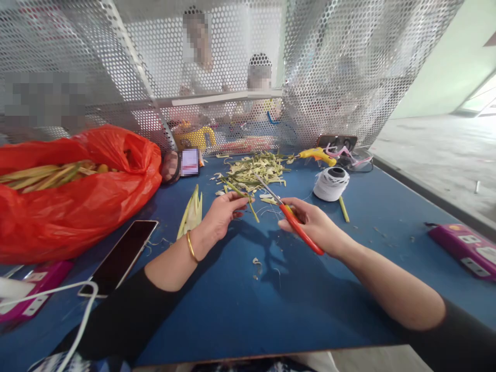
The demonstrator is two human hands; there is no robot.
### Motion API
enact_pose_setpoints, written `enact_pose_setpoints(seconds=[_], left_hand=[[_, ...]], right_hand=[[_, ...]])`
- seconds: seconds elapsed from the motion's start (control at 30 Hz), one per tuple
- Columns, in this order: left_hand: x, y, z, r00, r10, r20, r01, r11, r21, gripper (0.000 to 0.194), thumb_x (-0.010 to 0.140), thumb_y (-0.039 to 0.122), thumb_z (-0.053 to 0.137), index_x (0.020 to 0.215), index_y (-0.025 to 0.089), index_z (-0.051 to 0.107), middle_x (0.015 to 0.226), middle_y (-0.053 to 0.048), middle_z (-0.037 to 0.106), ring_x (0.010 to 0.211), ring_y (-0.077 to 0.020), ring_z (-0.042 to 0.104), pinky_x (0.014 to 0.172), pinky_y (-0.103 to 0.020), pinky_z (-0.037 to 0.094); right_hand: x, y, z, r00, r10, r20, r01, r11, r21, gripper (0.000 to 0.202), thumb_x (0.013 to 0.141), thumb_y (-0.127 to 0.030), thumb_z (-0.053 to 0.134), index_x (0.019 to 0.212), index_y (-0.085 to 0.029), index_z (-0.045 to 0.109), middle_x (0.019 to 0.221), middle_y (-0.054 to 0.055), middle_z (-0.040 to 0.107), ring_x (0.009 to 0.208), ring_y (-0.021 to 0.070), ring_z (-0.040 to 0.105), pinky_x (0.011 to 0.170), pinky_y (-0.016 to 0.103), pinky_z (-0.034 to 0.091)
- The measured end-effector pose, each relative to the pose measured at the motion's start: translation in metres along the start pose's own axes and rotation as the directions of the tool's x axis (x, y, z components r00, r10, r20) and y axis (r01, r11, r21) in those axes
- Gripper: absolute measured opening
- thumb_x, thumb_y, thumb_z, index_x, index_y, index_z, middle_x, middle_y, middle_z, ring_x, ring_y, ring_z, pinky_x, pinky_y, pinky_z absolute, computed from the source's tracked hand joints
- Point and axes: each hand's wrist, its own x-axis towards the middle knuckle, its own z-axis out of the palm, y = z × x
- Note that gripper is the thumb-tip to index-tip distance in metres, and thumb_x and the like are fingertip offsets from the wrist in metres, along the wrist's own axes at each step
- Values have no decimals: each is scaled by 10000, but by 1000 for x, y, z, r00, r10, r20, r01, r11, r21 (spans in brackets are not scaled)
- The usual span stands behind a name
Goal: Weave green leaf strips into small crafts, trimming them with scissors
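Note:
My left hand point(225, 212) pinches a thin green plant piece point(253, 211) near the middle of the blue table. To its right, my right hand point(306, 222) is wrapped round red-handled scissors point(296, 230), whose blades point up and left towards a pile of green and pale cuttings point(256, 170). A pale green husk bundle point(191, 212) lies left of my left hand. A spool of white thread point(331, 183) stands beyond my right hand, with a short green stalk point(344, 209) beside it.
A red plastic bag point(77, 206) of long stalks fills the left side. Below it lie a phone point(118, 256) and a purple power strip point(39, 289). A yellow glue gun point(318, 155), glasses and another purple power strip point(465, 248) are on the right. People sit behind a perforated screen point(228, 46).

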Motion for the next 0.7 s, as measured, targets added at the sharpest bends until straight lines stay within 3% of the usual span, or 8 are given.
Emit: enact_pose_setpoints(seconds=[0.1, 0.27, 0.43, 0.7], left_hand=[[1, 0, -1, 1000, 6, -29, -7, 1000, -17, 147, 609, 126, 772, 719, 141, 675, 736, -37, 709, 608, -90, 606, 527, -176, 426], [0, 2, 1, 999, -17, 40, 20, 996, -89, 94, 684, 129, 725, 759, 132, 669, 746, -67, 722, 650, -143, 673, 650, -250, 509], [-2, 3, 1, 998, -34, 55, 39, 994, -102, 102, 693, 116, 705, 786, 128, 667, 726, -60, 712, 605, -141, 664, 657, -270, 515], [0, 4, -1, 990, 141, -14, -141, 990, 11, 155, 614, 143, 731, 714, 161, 614, 606, 16, 645, 533, -107, 603, 582, -223, 435]], right_hand=[[4, 6, -2, 998, -17, -57, 11, 995, -100, 579, 635, -576, 720, 1036, -174, 607, 629, -55, 463, 590, 119, 399, 562, 270, 345], [6, 11, -7, 997, -70, -32, 62, 979, -192, 535, 677, -579, 694, 1029, -182, 623, 634, -49, 491, 588, 120, 399, 566, 264, 344], [6, 9, -12, 997, -79, -3, 75, 955, -286, 538, 664, -579, 707, 1030, -185, 687, 661, -25, 553, 602, 132, 446, 574, 263, 364], [6, 5, -20, 999, -3, 48, 19, 942, -336, 548, 614, -569, 744, 1013, -193, 743, 622, -24, 530, 593, 138, 424, 558, 266, 365]])
